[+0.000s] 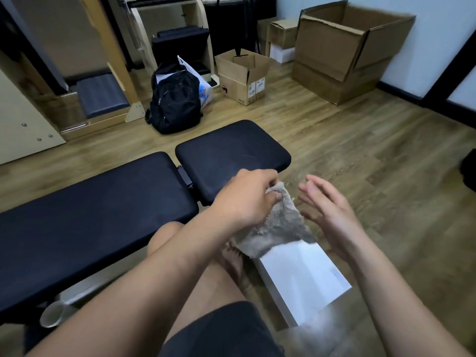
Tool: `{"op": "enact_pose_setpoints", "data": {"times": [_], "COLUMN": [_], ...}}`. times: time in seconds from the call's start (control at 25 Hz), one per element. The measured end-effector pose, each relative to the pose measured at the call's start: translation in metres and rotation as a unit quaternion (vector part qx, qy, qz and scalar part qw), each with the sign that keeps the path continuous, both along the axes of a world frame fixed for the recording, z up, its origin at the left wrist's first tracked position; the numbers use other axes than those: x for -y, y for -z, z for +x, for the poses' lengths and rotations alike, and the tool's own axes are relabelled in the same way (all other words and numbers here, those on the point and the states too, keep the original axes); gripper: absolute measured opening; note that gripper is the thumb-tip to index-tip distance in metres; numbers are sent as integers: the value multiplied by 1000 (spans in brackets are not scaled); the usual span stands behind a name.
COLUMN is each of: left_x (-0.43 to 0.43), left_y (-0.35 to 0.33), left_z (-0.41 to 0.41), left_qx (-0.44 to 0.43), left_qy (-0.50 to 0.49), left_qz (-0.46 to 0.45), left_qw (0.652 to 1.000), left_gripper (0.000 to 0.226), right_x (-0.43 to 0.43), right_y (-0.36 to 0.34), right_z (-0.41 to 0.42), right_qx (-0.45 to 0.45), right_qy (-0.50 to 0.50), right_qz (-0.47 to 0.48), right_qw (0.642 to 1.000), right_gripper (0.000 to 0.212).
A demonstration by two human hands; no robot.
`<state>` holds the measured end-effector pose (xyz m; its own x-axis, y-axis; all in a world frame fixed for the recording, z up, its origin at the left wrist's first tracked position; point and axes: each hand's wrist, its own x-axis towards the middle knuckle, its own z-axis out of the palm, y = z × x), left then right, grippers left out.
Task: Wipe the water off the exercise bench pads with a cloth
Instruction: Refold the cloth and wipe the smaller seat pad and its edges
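Black shorts [219, 331] nearest. Left hand [247, 197] grip pinches grey fluffy cloth [278, 225] mid-air, just right of black cushioned pads [231, 155]; right hand [329, 210] released, flat. Looks pre-wipe; next: press cloth onto pads.

Wooden floor [360, 176] bears a black bench [103, 215] beside the left hand [247, 197]; white box [304, 274] below the right hand [332, 210]; backpack [175, 101] beyond.

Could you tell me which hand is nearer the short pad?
Left. The left hand, gripping the cloth, overlaps the short pad's near edge; the right hand is apart, over the floor.
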<state>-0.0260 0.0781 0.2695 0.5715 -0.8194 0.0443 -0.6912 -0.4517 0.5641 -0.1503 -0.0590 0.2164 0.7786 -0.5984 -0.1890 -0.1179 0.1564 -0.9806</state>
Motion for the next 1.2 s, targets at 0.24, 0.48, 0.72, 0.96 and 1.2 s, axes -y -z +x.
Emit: {"op": "enact_pose_setpoints", "data": {"times": [0.24, 0.48, 0.72, 0.96, 1.2], "left_x": [-6, -16, -2, -2, 3], "left_y": [-12, 40, 82, 113, 126], "left_z": [5, -9, -39, -45, -48], "left_qx": [-210, -528, -710, -552, -294], "left_qy": [150, -90, -146, -202, -19], "left_qz": [-9, -94, -169, -185, 34], "left_qw": [966, 839, 667, 788, 955], "left_gripper": [11, 54, 71, 70, 54], "right_x": [-2, 5, 22, 19, 21], "right_y": [-34, -42, -12, 30, 48], "right_z": [4, -26, -49, -70, -88], "right_qx": [-63, -40, -11, -135, -183], "right_qy": [-326, -295, -125, -15, -70], "right_qz": [-169, 49, 236, 69, -64], "right_qw": [928, 953, 964, 988, 979], "right_gripper": [30, 22, 40, 13, 45]}}
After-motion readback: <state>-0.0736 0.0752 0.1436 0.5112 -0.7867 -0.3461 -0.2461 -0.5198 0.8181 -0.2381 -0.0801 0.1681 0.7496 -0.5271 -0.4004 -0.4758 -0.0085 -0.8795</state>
